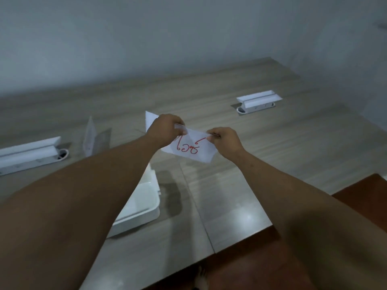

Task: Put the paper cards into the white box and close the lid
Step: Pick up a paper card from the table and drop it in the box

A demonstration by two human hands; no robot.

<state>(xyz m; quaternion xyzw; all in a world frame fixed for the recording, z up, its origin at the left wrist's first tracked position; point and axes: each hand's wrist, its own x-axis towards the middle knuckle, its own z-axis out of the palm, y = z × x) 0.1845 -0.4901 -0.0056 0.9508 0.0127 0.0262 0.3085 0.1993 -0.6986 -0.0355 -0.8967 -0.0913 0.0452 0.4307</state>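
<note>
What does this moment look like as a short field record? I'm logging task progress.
left hand: pinching the card's left top edge
right hand: pinching the card's right top edge
paper card: held above the table, red writing facing the camera
white box: open, on the table under the left forearm
other cards: one stands at left
lid: not closed

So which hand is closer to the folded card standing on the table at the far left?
Left. The left hand pinches the held card's left end, nearer the standing card. The right hand grips the other end, farther right.
</note>
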